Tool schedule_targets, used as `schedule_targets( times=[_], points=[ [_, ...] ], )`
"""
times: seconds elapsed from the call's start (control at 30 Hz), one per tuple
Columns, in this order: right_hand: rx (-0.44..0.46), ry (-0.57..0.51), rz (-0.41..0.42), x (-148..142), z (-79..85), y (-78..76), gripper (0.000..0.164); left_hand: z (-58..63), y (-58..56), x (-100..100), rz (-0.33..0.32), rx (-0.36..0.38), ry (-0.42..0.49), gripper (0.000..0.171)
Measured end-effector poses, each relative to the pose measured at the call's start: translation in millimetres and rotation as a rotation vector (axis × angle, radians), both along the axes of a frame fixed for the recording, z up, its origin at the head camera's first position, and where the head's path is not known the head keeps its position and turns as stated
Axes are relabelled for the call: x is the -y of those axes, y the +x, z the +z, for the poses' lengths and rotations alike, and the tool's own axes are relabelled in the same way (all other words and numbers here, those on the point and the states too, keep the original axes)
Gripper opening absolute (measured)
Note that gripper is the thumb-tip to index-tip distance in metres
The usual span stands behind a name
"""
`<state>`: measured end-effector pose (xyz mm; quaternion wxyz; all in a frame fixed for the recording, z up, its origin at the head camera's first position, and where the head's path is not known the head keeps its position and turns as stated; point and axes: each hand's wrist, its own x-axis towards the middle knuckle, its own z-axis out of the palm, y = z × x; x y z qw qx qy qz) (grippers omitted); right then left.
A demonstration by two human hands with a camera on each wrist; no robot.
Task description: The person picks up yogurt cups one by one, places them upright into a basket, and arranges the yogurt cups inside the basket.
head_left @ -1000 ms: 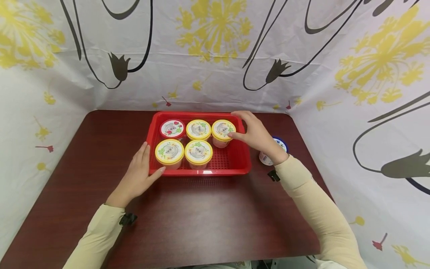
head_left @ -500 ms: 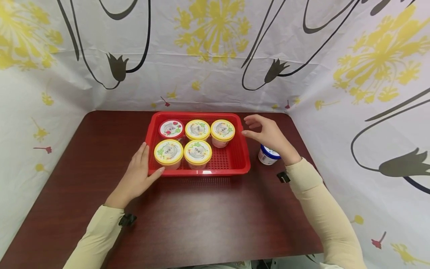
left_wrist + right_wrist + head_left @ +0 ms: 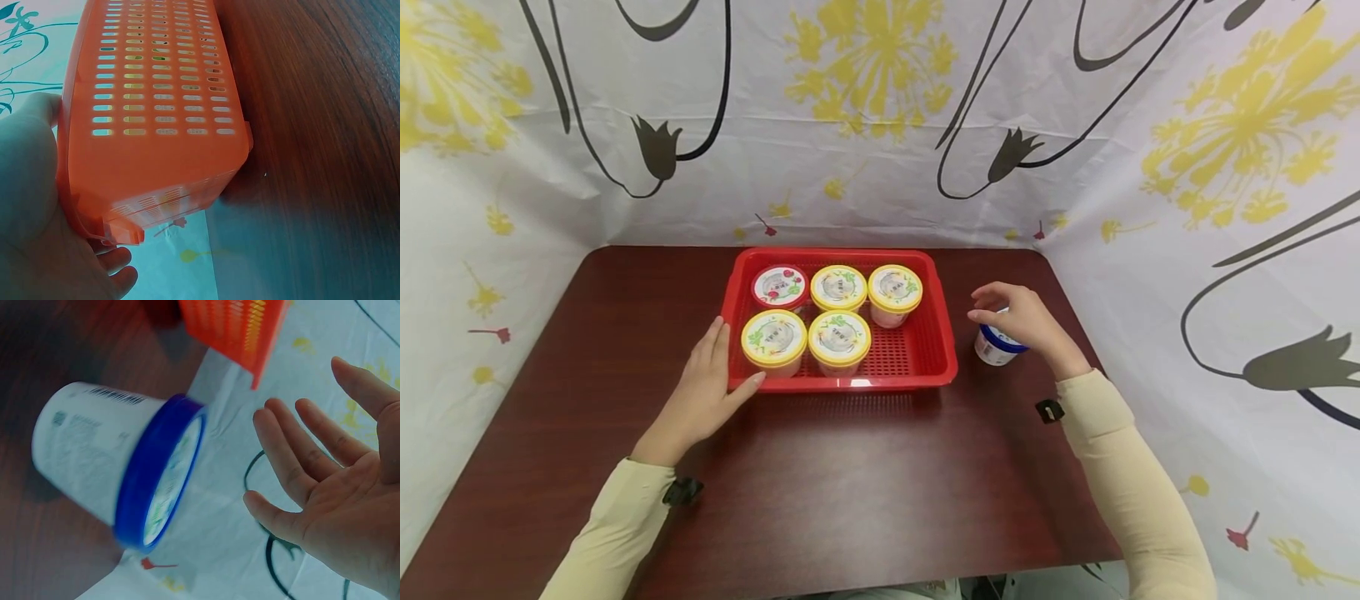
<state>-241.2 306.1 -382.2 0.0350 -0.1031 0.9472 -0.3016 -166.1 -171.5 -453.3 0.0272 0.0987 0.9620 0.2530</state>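
Note:
A red plastic basket [image 3: 942,371] stands on the table with several lidded tubs inside: yellow-lidded ones such as the front tub [image 3: 840,340], and one red-lidded tub [image 3: 780,287] at the back left. My left hand [image 3: 696,400] rests along the basket's left rim, its thumb at the front corner; the left wrist view shows the basket's slotted side wall [image 3: 156,156] beside it. To the right of the basket stands an upright white tub with a blue lid [image 3: 996,346]. My right hand [image 3: 1022,321] hovers over it; in the right wrist view its fingers are spread, apart from the tub [image 3: 81,450].
The dark brown table [image 3: 850,492] runs under everything, its near edge at the bottom. Flower-patterned white cloth [image 3: 880,167] surrounds its back and sides. Inside the basket, bare mesh floor [image 3: 898,358] shows at the front right.
My right hand has left the back-right yellow-lidded tub in the basket and moved right, over the blue-lidded tub. My left hand has stayed on the basket rim.

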Motion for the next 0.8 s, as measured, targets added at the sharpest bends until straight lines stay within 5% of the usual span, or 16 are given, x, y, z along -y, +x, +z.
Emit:
schedule_targets(
  times=[0.43,0.8],
  points=[
    [0.015,0.083,-0.046,-31,-10.0,1.1,0.054,-1.6,0.1,0,-0.003,-0.009,-0.011,0.105],
    [0.093,0.155,-0.109,-38,-19.2,4.1,0.087,-2.4,-0.7,0,-0.006,-0.014,-0.008,0.105]
  ],
)
